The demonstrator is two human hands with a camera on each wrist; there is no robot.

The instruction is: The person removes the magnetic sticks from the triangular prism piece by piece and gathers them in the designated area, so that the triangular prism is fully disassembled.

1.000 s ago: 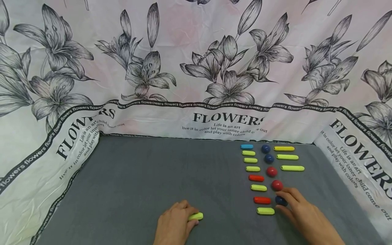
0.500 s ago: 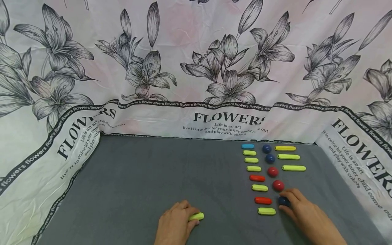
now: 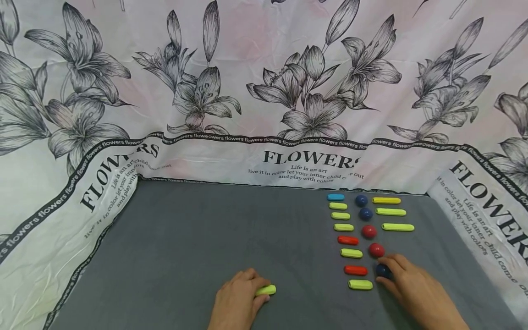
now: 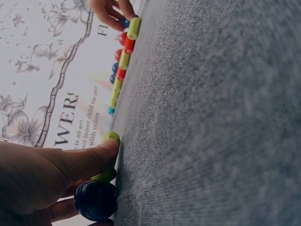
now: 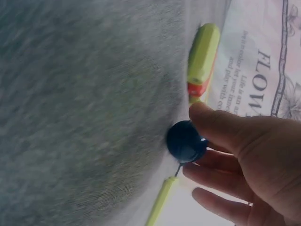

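In the head view my left hand (image 3: 238,298) pinches a short yellow-green stick (image 3: 266,290) on the grey cloth. The left wrist view also shows a dark blue ball (image 4: 95,200) beside these fingers; the head view hides it behind the hand. My right hand (image 3: 416,288) holds another dark blue ball (image 3: 384,271) between thumb and fingers, seen too in the right wrist view (image 5: 186,141). That ball lies at the near end of a column of balls, just below a red ball (image 3: 376,250). Left of it are a short red stick (image 3: 355,270) and a yellow-green one (image 3: 360,285).
Several short sticks form a column from a blue stick (image 3: 336,197) at the back. Beside them stand two blue balls (image 3: 361,200) and another red ball (image 3: 369,232). Three longer sticks (image 3: 386,200) lie farther right. A flower-printed sheet (image 3: 309,158) bounds the grey cloth (image 3: 185,238).
The right hand and its blue ball have shifted slightly right relative to the red ball. The left hand keeps its stick in place. The whole head view has drifted a little.
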